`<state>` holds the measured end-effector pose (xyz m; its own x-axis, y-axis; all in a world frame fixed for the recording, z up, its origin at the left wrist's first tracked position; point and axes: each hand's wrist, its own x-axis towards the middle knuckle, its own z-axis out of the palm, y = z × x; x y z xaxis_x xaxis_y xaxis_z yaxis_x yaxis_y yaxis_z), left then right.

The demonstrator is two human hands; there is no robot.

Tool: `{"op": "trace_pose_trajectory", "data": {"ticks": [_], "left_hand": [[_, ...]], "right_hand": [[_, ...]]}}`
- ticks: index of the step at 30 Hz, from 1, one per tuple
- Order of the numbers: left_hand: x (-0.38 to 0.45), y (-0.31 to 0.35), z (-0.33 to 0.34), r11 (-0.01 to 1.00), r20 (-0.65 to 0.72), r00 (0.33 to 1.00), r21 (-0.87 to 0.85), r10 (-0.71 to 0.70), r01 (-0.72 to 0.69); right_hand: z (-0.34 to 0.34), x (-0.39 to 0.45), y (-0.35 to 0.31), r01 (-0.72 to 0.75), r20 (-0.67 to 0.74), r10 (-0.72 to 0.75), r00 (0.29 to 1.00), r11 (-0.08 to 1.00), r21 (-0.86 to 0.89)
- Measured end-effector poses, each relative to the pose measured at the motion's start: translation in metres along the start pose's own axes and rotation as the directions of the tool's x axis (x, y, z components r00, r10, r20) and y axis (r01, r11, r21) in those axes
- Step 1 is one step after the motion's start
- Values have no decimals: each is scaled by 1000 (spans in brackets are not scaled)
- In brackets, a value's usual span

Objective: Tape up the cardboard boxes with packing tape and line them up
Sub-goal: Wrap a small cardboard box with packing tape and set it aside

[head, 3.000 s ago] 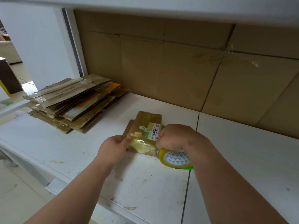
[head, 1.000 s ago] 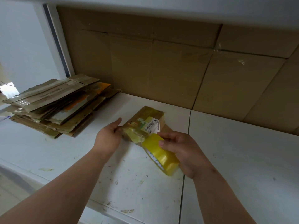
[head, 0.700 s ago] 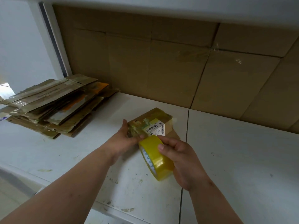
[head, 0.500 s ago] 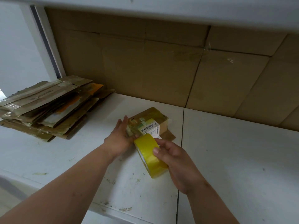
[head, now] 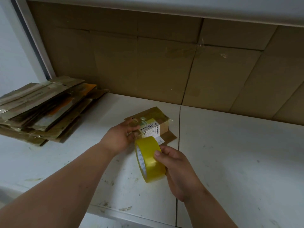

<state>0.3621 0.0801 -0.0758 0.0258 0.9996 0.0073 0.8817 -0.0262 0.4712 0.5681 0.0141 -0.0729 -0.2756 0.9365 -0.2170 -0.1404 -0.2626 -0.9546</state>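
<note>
A small cardboard box (head: pixel 156 116) with a white barcode label lies on the white table (head: pixel 230 153), a loose flap sticking out at its near right. My left hand (head: pixel 120 134) grips the box's near left end, fingers curled over the top. My right hand (head: pixel 174 168) holds a yellow roll of packing tape (head: pixel 149 160) on edge just in front of the box, thumb on the roll's outer face. The roll's top touches the label end of the box.
A stack of flattened cardboard boxes (head: pixel 44 107) lies at the table's left. Cardboard sheets (head: pixel 164 63) line the back wall under a white shelf (head: pixel 197 9). A seam (head: pixel 179 145) splits the table beside the box. The table's front edge runs below my arms.
The box went from lying flat to standing squared up under my left hand. My right hand turned the tape roll on edge and brought it against the box's near end.
</note>
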Motion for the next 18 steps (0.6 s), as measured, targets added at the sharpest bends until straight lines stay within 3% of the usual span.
{"op": "trace_pose_trajectory", "data": {"ticks": [7,12,14,18], "left_hand": [[1,-3,-1,998,4,999,-49,-33,33],[-7,-6,2,933,68,997,-356,-23,46],[-10,-6,4,902,99,995,-426,-31,71],[-15,2,7,953,-25,998,-297,-65,55]], "right_hand": [[-2,-21,0,-94,5,94,996,984,149],[-8,-34,5,-121,38,115,993,936,331],[-9,-34,4,-124,66,110,992,954,272],[-7,-32,2,-145,182,132,974,988,59]]}}
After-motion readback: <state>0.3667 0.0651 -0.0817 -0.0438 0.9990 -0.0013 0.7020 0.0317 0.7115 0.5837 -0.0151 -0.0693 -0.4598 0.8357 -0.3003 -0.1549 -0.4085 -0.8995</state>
